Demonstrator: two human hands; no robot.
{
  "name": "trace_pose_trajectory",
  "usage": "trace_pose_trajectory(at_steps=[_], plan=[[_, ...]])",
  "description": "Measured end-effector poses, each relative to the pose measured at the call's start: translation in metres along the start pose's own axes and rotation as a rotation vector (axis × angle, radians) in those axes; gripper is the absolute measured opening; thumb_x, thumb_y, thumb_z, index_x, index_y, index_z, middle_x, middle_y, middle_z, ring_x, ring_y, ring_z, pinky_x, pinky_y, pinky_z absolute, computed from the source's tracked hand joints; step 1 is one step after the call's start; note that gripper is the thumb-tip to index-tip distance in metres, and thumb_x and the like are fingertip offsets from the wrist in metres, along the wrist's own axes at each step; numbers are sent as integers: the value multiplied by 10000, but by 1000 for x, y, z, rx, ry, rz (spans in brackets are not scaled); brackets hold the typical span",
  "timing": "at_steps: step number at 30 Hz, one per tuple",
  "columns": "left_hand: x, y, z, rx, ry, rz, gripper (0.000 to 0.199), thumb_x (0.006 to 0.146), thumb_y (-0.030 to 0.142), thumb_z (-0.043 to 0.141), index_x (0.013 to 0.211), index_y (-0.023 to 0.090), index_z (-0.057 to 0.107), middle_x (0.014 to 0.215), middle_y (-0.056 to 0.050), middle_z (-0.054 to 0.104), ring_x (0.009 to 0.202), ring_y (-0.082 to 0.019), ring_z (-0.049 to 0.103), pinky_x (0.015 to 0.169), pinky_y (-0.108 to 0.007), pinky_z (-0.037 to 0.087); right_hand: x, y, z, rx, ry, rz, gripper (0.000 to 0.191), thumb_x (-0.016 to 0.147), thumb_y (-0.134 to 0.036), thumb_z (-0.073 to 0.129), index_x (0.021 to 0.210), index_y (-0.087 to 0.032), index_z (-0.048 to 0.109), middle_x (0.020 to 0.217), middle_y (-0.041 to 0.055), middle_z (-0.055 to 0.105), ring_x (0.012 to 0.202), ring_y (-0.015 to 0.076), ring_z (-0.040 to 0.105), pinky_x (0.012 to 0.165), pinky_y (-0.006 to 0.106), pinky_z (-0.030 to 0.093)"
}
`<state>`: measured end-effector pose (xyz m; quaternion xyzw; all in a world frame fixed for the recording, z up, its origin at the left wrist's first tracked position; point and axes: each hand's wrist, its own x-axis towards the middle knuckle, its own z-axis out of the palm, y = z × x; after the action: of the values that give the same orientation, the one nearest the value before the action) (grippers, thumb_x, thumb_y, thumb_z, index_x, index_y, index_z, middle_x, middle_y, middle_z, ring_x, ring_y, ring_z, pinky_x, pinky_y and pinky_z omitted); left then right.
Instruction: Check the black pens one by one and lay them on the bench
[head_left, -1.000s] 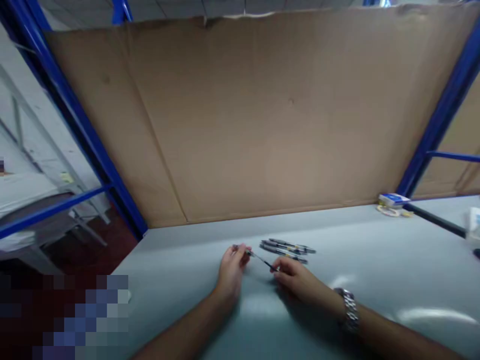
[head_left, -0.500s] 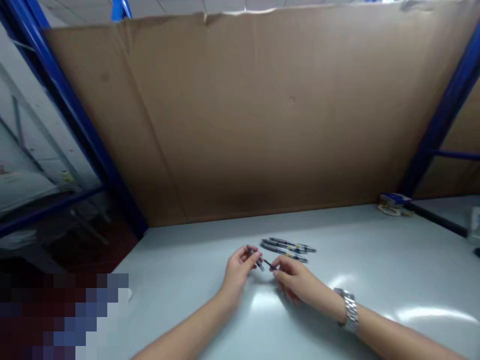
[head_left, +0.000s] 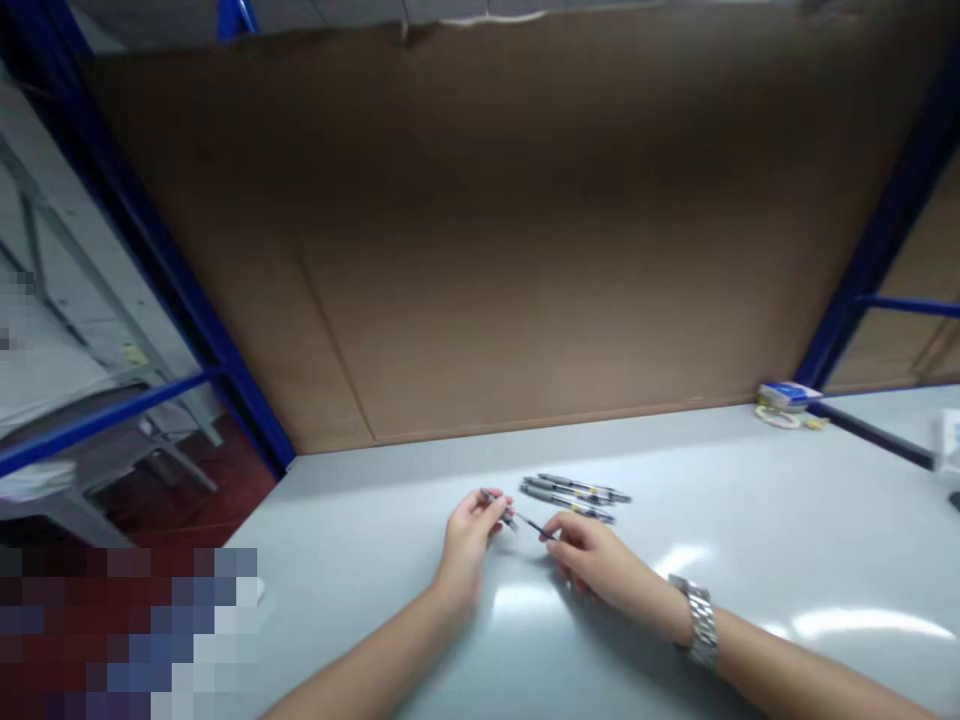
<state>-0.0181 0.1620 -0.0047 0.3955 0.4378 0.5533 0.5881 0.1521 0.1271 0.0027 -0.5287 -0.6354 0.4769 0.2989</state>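
Note:
My left hand point(head_left: 472, 535) is closed, with a short dark grey pen part point(head_left: 507, 518) pinched between thumb and fingers. My right hand point(head_left: 585, 550), a metal watch on its wrist, grips a thin dark pen refill point(head_left: 534, 526) by one end. The narrow tip of the refill points left at the pen part, close to its lower end; whether they touch, I cannot tell. Just behind my right hand, several grey and clear pens point(head_left: 574, 492) lie side by side on the pale table point(head_left: 360, 580).
Along the table's back edge stands a brown cardboard panel point(head_left: 525, 250) between blue metal posts. At the back right lie a small blue and white box point(head_left: 789, 395) and a pale ring-shaped roll point(head_left: 778, 417). Left of the table there is a grey stool point(head_left: 97, 480).
My left hand has shifted slightly left with the pen part, and more of the refill shows between the hands. My right hand has hardly moved. The cardboard looks darker.

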Motion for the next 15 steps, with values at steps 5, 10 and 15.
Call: trace_pose_trajectory(at_steps=[5,10,15], plan=[[0,-1,0,15,-1,26,293,612,329,726,811,152,604,789,-45,657,727,-146,595,661,-235,412,0,0,0,3,4,5,139,808,-267,474,889,-183,549,579,-40,497,407,83,439,376,195,323],[-3,1,6,52,-112,45,254,590,283,750,761,141,629,757,-61,668,730,-164,607,694,-259,444,-2,-4,-1,19,-8,-18,157,831,-291,461,900,-183,550,569,-42,488,419,86,428,389,198,310],[-4,1,6,-68,-23,7,378,600,338,755,899,145,629,912,-90,679,799,-182,634,767,-301,467,-3,-11,-3,-15,95,-73,133,848,-284,442,869,-180,523,597,-33,508,515,109,456,499,225,348]])
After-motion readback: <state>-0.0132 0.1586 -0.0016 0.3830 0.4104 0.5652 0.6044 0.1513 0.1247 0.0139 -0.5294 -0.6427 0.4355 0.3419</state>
